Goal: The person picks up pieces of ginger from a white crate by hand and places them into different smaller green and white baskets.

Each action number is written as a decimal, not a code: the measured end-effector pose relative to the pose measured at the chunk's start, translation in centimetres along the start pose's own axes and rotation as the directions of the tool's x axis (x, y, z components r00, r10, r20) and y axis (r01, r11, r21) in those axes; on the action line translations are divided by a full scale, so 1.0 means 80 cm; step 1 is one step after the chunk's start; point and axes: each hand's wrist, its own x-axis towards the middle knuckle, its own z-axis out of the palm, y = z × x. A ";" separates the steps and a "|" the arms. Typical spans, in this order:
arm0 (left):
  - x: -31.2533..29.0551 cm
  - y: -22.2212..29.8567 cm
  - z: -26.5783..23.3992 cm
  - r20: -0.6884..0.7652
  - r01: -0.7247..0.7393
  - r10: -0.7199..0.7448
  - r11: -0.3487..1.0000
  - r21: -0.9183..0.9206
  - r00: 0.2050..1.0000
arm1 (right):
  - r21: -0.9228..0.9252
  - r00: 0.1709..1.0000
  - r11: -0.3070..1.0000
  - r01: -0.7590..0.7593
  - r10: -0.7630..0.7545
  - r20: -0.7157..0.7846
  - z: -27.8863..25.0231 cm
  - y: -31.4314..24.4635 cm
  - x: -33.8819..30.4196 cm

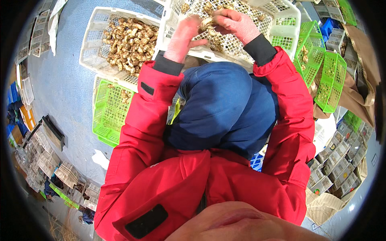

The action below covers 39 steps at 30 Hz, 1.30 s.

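Note:
My left hand (183, 38) and my right hand (235, 23), both in pink gloves, meet over a white slatted crate (287, 20) at the top of the view. Together they hold a pale brown mushroom (207, 23) between their fingertips. A few more mushrooms lie in that crate behind the hands. My red jacket sleeves and a blue apron fill the middle of the picture.
A second white crate (90, 48) heaped with mushrooms stands at upper left. A green crate (105, 120) with a few mushrooms sits below it. More green crates (327, 76) are at right, and stacks of white crates (337, 160) stand on the blue-grey floor.

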 end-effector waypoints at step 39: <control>0.001 -0.005 0.008 0.087 0.027 0.070 0.607 -0.795 0.994 | 0.248 0.974 0.962 -0.114 0.059 0.220 -0.010 0.025 0.015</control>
